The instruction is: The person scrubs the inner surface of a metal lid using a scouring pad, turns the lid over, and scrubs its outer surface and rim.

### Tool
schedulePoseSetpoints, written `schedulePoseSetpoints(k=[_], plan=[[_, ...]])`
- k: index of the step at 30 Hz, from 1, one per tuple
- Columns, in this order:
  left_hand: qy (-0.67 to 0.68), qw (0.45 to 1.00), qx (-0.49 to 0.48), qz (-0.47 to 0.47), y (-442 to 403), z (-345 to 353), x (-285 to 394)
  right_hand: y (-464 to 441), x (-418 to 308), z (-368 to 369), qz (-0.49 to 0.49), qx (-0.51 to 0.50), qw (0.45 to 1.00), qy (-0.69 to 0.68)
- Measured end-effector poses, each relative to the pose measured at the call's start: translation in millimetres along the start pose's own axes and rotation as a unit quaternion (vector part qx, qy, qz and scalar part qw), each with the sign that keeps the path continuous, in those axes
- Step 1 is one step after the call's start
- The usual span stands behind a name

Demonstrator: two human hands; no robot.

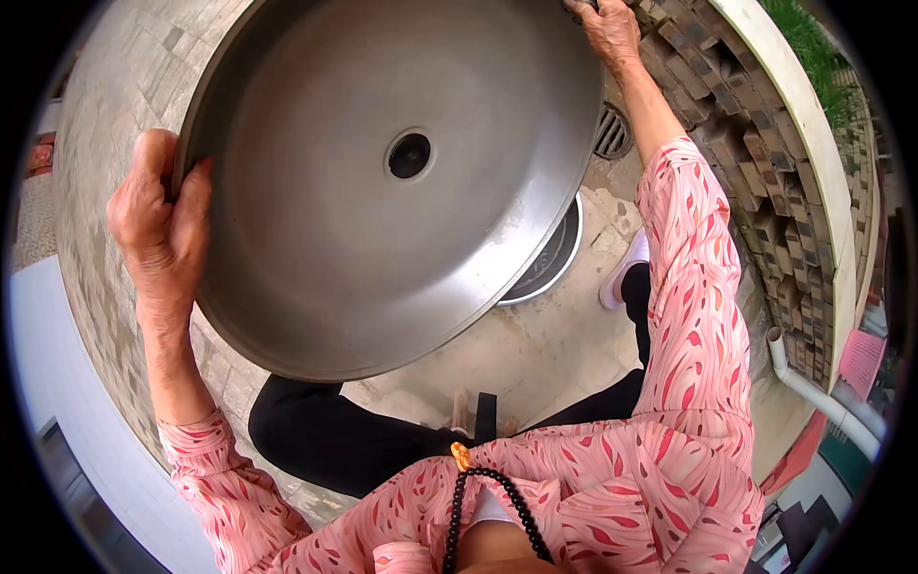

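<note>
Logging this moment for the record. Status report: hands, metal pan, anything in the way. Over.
Left hand and right hand gripping rim of metal pan. Pan held up over basin, which it partly hides. Nothing seen blocking the hands.

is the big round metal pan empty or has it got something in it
Empty: the round metal pan shows bare grey metal all around its dark centre. I cannot tell whether that centre is a hole.

In our left hand and right hand we hold a wide round metal pan by its rim, tilted, a dark round spot at its middle, partly covering a basin on the ground.
</note>
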State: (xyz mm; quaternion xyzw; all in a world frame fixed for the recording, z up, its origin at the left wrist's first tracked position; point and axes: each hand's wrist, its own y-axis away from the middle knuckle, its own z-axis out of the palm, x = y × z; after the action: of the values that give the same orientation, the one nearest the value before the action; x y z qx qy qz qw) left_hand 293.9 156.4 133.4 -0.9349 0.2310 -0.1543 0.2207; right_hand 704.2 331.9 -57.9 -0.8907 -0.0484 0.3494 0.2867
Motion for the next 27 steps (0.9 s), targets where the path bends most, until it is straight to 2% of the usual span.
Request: schedulePoseSetpoints(k=[1,3,9,12,14,15,16,19,20,23,24,27], plan=[[-0.004,1.0,-0.005,0.0,0,1,-2,10,8,-1,0.086,-0.043,0.995,0.017],[-0.015,1.0,-0.019,-0.002,1,4,-5,36,32,10,0.142,-0.043,0.989,0.013],[-0.002,0.994,-0.061,-0.094,9,4,-11,115,103,23,0.244,-0.113,0.962,0.045],[0.011,0.988,-0.068,-0.137,18,2,-19,175,108,15,0.295,-0.132,0.946,0.036],[0.01,0.986,-0.07,-0.15,17,3,-17,225,103,9,0.387,-0.14,0.911,-0.008],[0.01,0.985,-0.068,-0.155,17,4,-17,260,120,17,0.37,-0.124,0.921,-0.002],[0.027,0.984,-0.063,-0.167,15,4,-18,273,106,9,0.397,-0.145,0.906,0.008],[0.066,0.978,-0.034,-0.194,20,12,-23,288,85,2,0.389,-0.167,0.895,0.145],[0.073,0.977,-0.02,-0.2,30,17,-25,288,85,3,0.347,-0.145,0.909,0.182],[0.067,0.975,-0.004,-0.212,39,18,-18,265,54,-6,0.193,-0.094,0.965,0.151],[0.076,0.972,-0.001,-0.223,39,19,-13,265,33,1,0.136,-0.113,0.975,0.138],[0.1,0.966,0.023,-0.237,42,20,-11,300,-37,21,0.067,-0.288,0.955,0.01]])
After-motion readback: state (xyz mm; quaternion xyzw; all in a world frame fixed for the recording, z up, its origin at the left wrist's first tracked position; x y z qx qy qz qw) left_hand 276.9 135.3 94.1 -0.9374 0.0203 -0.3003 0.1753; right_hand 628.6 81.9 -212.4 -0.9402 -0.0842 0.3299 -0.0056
